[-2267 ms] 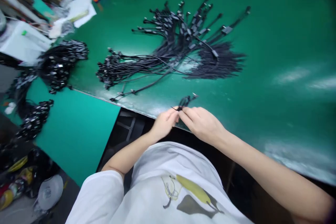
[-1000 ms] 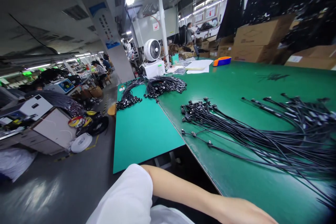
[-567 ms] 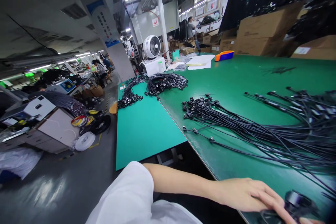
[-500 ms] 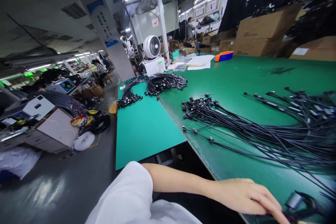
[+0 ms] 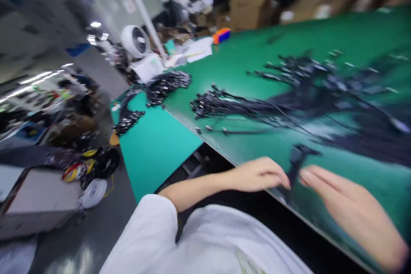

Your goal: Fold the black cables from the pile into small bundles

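My left hand (image 5: 261, 174) is at the table's front edge, fingers curled and fingertips against a blurred black piece (image 5: 297, 158). This piece stands between my two hands; motion smears it, and I cannot tell what kind it is. On its other side is my right hand (image 5: 343, 199), its fingers pressed together and pointing at the piece. Whether the right fingertips touch it is unclear. Beyond my hands a bundle of black cables (image 5: 250, 105) with small connectors at its ends lies across the green table (image 5: 244, 141).
More cable bundles (image 5: 167, 85) lie at the far left, by a white fan (image 5: 136, 42) and papers (image 5: 197, 49). An orange and blue tray (image 5: 221, 35) is at the back. Cardboard boxes (image 5: 252, 2) line the far edge. A gap separates the table from a lighter green board (image 5: 154, 150).
My view has swung right and down. My right hand has come into view, and my left hand with the black piece now appears farther left and higher in the picture.
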### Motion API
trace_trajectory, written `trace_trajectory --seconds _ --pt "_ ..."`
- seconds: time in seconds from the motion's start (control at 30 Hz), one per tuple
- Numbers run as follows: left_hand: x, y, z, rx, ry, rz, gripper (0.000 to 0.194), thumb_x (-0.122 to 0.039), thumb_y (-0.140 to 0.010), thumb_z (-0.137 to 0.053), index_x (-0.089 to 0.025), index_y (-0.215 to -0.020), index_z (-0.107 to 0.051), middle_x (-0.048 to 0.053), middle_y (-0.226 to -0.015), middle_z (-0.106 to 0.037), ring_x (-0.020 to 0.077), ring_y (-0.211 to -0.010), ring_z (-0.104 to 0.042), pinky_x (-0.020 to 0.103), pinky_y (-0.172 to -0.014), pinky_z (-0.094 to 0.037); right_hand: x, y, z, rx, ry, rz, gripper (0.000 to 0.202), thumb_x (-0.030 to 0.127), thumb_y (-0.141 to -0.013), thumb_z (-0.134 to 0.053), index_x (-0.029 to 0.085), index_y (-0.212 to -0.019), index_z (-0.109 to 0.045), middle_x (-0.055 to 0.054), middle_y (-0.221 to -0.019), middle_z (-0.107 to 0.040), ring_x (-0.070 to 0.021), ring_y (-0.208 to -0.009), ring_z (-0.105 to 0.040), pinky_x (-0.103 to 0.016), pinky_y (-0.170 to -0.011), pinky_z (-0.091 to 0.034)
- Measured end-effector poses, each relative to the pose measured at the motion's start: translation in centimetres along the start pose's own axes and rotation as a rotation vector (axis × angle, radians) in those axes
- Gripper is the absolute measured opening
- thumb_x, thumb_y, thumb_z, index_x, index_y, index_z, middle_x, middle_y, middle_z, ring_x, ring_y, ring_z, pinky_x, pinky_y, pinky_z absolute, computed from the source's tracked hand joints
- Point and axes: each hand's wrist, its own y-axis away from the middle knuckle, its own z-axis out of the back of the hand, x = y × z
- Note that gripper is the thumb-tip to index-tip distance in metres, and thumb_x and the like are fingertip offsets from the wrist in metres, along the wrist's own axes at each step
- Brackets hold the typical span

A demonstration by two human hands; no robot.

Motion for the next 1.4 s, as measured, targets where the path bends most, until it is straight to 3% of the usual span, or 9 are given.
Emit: trace_trajectory --seconds 0.23,0.37,0.47,0.63,0.8,0.93,1.13,1.27,1.4 --pt "0.3 0.5 -1.6 -0.036 0.197 -0.01 0.046 -0.044 -0.091 -0.058 -0.019 -0.129 -0.054 0.01 -0.12 -0.062 0.0227 -0.112 -0.058 0.039 -0.104 -0.044 -1.0 1.5 -1.0 -0.005 -0.025 0.071 0.032 0.035 -0.094 -0.04 0.02 -0.07 -0.055 -0.004 -0.075 -0.064 -0.0173 -0.071 -0.057 -0.028 -0.067 -0.039" --pt "-1.0 0.7 -2.7 -0.023 0.176 0.067 0.049 -0.045 -0.092 -0.056 -0.019 -0.134 -0.052 0.002 -0.088 -0.06 0.0121 -0.072 -0.055 0.027 -0.073 -0.051 -1.0 1.8 -0.6 -0.036 -0.09 0.085 0.031 0.033 -0.096 -0.044 0.02 -0.069 -0.053 -0.002 -0.073 -0.06 -0.0156 -0.069 -0.054 -0.027 -0.065 -0.037" --pt "-1.5 0.5 -3.5 -0.017 0.347 0.107 0.05 -0.051 -0.092 -0.054 -0.017 -0.129 -0.053 -0.005 -0.067 -0.043 0.0079 -0.052 -0.039 0.021 -0.05 -0.04 -0.7 1.7 -0.3 -0.145 -0.135 0.053 0.028 0.036 -0.094 -0.05 0.021 -0.071 -0.052 -0.001 -0.071 -0.055 -0.0163 -0.068 -0.05 -0.029 -0.067 -0.038" --pt "-1.2 -0.3 -3.9 -0.022 0.401 0.072 0.055 -0.06 -0.088 -0.058 -0.016 -0.121 -0.055 0.0 -0.078 -0.058 0.0094 -0.06 -0.055 0.023 -0.057 -0.046 -1.2 1.1 -1.4 -0.399 -0.323 -0.133 0.035 0.053 -0.078 -0.068 0.022 -0.089 -0.056 -0.005 -0.094 -0.061 -0.0218 -0.09 -0.057 -0.036 -0.085 -0.046" --pt "-0.4 -1.1 -4.2 0.06 0.61 0.236 0.059 -0.072 -0.084 -0.054 -0.013 -0.083 -0.057 0.0 -0.067 -0.053 0.0067 -0.049 -0.044 0.02 -0.042 -0.035 -2.2 1.1 -1.8 -0.087 -0.855 -0.352 0.043 0.059 -0.08 -0.065 0.018 -0.091 -0.064 -0.005 -0.082 -0.066 -0.0177 -0.064 -0.061 -0.033 -0.064 -0.052" --pt "-0.4 -2.0 -5.2 -0.001 0.844 0.334 0.058 -0.065 -0.094 -0.043 -0.011 -0.1 -0.062 0.003 -0.077 -0.055 0.0079 -0.059 -0.049 0.018 -0.05 -0.041 -2.9 0.9 -1.4 -0.228 -1.007 -0.363 0.041 0.057 -0.075 -0.072 0.017 -0.083 -0.064 -0.004 -0.082 -0.066 -0.0121 -0.059 -0.055 -0.027 -0.055 -0.048" --pt "0.3 -3.7 -8.1 -0.251 0.669 0.362 0.054 -0.064 -0.096 -0.032 -0.017 -0.076 -0.049 -0.007 -0.053 -0.03 0.0056 -0.041 -0.019 0.017 -0.037 -0.017 -3.0 1.2 -2.7 -0.23 -1.052 -0.388 0.045 0.065 -0.083 -0.062 0.021 -0.088 -0.056 -0.002 -0.089 -0.063 -0.0131 -0.068 -0.057 -0.025 -0.056 -0.05" --pt "0.6 -4.2 -3.9 -0.159 -0.06 0.043 0.039 -0.054 -0.095 -0.048 -0.017 -0.094 -0.059 0.007 -0.089 -0.061 0.0153 -0.079 -0.058 0.028 -0.075 -0.051 -5.4 2.6 0.4 -0.284 -1.095 -0.453 0.049 0.067 -0.077 -0.069 0.021 -0.082 -0.052 -0.001 -0.081 -0.058 -0.0135 -0.065 -0.056 -0.029 -0.06 -0.055" --pt "1.5 -5.9 6.2 -0.522 -0.867 -0.188 0.033 -0.031 -0.096 -0.041 -0.015 -0.117 -0.06 0.017 -0.122 -0.061 0.0269 -0.117 -0.053 0.045 -0.106 -0.04 -10.7 6.5 7.4 -0.361 -0.739 -0.538 0.045 0.058 -0.071 -0.076 0.021 -0.086 -0.056 -0.001 -0.081 -0.06 -0.0166 -0.07 -0.06 -0.037 -0.074 -0.056"
